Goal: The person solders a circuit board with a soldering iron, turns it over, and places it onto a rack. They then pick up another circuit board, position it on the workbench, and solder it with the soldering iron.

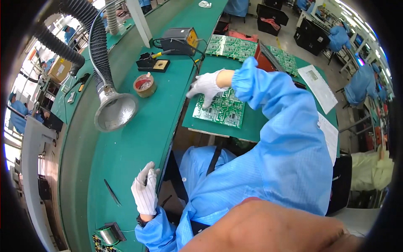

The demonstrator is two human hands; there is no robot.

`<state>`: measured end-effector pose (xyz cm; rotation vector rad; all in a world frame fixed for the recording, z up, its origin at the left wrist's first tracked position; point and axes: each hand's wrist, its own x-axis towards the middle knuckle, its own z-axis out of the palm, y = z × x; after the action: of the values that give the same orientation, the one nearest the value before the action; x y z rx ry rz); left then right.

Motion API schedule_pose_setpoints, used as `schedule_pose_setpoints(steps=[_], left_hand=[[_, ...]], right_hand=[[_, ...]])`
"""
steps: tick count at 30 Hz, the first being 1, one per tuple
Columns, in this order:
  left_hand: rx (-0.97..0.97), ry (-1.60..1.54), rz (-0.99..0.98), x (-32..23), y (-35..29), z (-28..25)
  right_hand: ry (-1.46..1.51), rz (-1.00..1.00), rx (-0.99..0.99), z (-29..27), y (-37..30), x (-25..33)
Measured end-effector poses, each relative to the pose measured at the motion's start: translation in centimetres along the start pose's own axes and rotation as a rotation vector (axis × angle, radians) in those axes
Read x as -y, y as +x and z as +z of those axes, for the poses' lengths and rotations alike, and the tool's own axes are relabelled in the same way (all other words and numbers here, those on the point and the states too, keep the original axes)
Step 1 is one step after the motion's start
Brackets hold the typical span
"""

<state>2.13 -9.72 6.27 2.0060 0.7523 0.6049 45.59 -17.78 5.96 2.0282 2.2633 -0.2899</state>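
Observation:
My right hand (206, 87), in a white glove, reaches over the near circuit board (228, 112) on the green side table. Its fingers are spread, some past the board's upper left edge and one over its surface. Whether they touch the board I cannot tell. My left hand (145, 191), gloved too, rests at the edge of the long green bench (130, 159). Its fingers are bent together, and what they hold, if anything, is too small to make out. Dark tweezers (111, 192) lie on the bench to its left. A solder wire spool (108, 236) stands nearer, beside part of another board.
A metal fume-extraction hood (116, 112) hangs over the bench by a brown tape roll (145, 85). Beyond stand a soldering iron stand (153, 64) and a soldering station (179, 40). More circuit boards (230, 47) and paper sheets (318, 87) lie on the side table. Co-workers sit farther off.

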Motion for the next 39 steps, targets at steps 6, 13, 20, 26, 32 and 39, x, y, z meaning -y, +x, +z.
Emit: schedule_pose_setpoints(steps=[6, 13, 20, 26, 32, 39], left_hand=[[-0.017, 0.031, -0.094, 0.6, -1.4, -1.3], [-0.015, 0.016, -0.09, 0.5, -0.9, -0.9], [0.047, -0.033, -0.068, -0.6, -0.2, -0.2], [0.069, -0.025, 0.019, -1.6, 0.1, 0.5], [0.066, -0.006, 0.046, -2.1, 0.0, 0.6], [0.076, 0.012, 0.001, -1.7, -0.3, 0.0]], right_hand=[[-0.097, 0.009, 0.473, -2.4, 3.4, -0.6], [0.09, 0.133, 0.221, -6.9, -6.6, 0.7], [0.113, 0.391, -0.437, -11.0, -18.5, 1.3], [-0.001, 0.714, -0.989, -15.3, -30.5, -0.8], [-0.248, 0.964, -0.724, -11.5, -34.4, -5.6], [0.083, 0.985, -0.587, -10.3, -36.1, -7.5]])
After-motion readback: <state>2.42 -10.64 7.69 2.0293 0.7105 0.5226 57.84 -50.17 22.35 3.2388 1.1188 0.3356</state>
